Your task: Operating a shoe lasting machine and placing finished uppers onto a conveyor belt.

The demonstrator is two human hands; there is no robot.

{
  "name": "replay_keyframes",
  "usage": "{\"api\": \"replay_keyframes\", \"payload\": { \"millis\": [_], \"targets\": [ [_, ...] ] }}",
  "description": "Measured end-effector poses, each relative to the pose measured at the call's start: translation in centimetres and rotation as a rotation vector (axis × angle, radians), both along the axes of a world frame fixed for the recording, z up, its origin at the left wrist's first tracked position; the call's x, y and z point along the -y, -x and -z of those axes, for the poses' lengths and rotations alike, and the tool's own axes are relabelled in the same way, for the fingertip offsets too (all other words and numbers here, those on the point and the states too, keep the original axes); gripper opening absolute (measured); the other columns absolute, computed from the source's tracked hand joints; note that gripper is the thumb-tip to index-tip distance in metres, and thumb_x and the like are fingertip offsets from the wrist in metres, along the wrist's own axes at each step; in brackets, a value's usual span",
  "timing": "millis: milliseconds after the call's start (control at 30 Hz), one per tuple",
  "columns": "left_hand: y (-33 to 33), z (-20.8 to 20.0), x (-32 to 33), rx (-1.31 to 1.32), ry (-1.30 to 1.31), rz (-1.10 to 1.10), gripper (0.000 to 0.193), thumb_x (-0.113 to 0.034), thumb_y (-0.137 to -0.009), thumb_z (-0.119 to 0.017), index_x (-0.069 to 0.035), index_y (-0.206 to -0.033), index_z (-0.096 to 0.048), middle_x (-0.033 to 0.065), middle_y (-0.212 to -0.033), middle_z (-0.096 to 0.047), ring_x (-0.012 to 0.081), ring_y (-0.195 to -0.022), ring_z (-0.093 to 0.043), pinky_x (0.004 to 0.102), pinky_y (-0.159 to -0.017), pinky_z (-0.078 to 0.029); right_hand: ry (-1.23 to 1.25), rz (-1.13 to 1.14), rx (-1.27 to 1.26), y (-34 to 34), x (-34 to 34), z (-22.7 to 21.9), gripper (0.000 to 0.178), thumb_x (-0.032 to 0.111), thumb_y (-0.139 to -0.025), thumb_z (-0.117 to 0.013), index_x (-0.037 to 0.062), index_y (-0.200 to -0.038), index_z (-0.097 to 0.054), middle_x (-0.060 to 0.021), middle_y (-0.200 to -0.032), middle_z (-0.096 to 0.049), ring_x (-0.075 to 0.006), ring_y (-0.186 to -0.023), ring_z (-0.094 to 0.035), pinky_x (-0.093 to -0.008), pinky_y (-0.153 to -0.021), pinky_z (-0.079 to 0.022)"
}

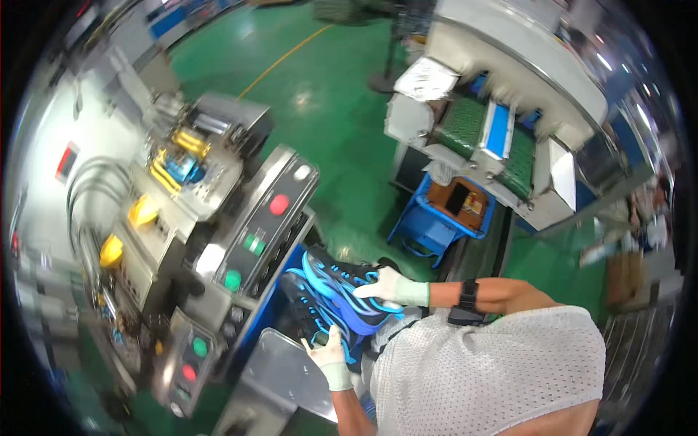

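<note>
Black-and-blue shoes (338,294) are held beside the far edge of the grey tray (287,363), left hand (327,357) and right hand (387,285) each pinching one: presumably light, soft-uppered, firm-soled, best gripped near the heel.

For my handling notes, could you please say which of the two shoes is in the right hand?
The upper-right shoe: the right hand grips it, while the left hand has the lower-left shoe.

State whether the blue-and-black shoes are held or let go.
Held: the left hand grips the lower shoe, the right hand the upper shoe. Whether anything beneath also supports them, I cannot tell.
</note>
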State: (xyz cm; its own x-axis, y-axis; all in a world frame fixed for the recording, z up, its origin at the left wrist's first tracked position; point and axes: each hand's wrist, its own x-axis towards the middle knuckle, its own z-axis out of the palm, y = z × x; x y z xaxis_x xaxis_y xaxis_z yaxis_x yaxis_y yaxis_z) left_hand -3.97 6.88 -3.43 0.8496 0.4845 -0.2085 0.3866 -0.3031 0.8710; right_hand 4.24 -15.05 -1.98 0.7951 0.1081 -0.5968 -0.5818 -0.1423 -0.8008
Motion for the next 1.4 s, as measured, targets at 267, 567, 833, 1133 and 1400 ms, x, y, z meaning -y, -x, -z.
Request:
{"api": "replay_keyframes", "payload": {
  "millis": [267,567,833,1133,1400],
  "targets": [
    [-17.2,-5.8,21.0,0.213,0.461,0.811,0.062,-0.009,-0.081,-0.079,0.006,-0.133,-0.049,0.0109,-0.120,-0.065,0.0215,-0.100,-0.063,0.0338,-0.092,-0.050,0.013,0.815,0.241,2.9,23.2,-7.7,0.023,0.017,-0.083,-0.078,0.0020,-0.098,-0.069,-0.0041,-0.079,-0.067,-0.0089,-0.056,-0.058,-0.0265,-0.048,-0.044],
    [-33.6,-9.3,51.0,0.494,0.000,1.183,0.077,-0.016,-0.084,-0.076,0.001,-0.148,-0.037,0.0284,-0.135,-0.057,0.0396,-0.125,-0.057,0.0412,-0.107,-0.043,0.925,1.101,0.395,-2.6,46.0,-10.1,0.067,0.027,-0.082,-0.072,-0.0021,-0.137,-0.047,-0.0244,-0.124,-0.064,-0.0364,-0.118,-0.061,-0.0394,-0.101,-0.048],
    [-36.1,-8.9,51.6,0.709,0.006,1.157,0.069,-0.021,-0.090,-0.073,0.007,-0.145,-0.042,0.0296,-0.143,-0.050,0.0306,-0.132,-0.052,0.0373,-0.107,-0.044,1.750,0.978,0.507,-10.0,55.9,-6.2,0.071,0.033,-0.084,-0.070,-0.0105,-0.135,-0.046,-0.0294,-0.134,-0.055,-0.0393,-0.130,-0.052,-0.0432,-0.111,-0.039],
    [-12.0,13.8,8.2,-0.363,-0.127,0.498,0.044,-0.032,-0.092,-0.056,0.000,-0.122,-0.062,0.0275,-0.121,-0.064,0.0416,-0.116,-0.060,0.0467,-0.101,-0.047,0.106,-0.288,0.259,-15.2,23.0,5.7,0.055,0.013,-0.095,-0.065,-0.0047,-0.144,-0.045,-0.0206,-0.145,-0.052,-0.0284,-0.135,-0.051,-0.0383,-0.113,-0.040],
    [29.0,10.8,-22.9,-0.444,-0.605,-0.652,0.029,-0.030,-0.089,-0.066,-0.003,-0.097,-0.071,0.0196,-0.099,-0.072,0.0348,-0.096,-0.070,0.0416,-0.087,-0.054,0.361,-1.076,0.273,-13.7,2.0,16.4,0.059,0.021,-0.095,-0.067,-0.0054,-0.143,-0.045,-0.0244,-0.141,-0.055,-0.0306,-0.131,-0.054,-0.0377,-0.111,-0.042]
  ]
}}
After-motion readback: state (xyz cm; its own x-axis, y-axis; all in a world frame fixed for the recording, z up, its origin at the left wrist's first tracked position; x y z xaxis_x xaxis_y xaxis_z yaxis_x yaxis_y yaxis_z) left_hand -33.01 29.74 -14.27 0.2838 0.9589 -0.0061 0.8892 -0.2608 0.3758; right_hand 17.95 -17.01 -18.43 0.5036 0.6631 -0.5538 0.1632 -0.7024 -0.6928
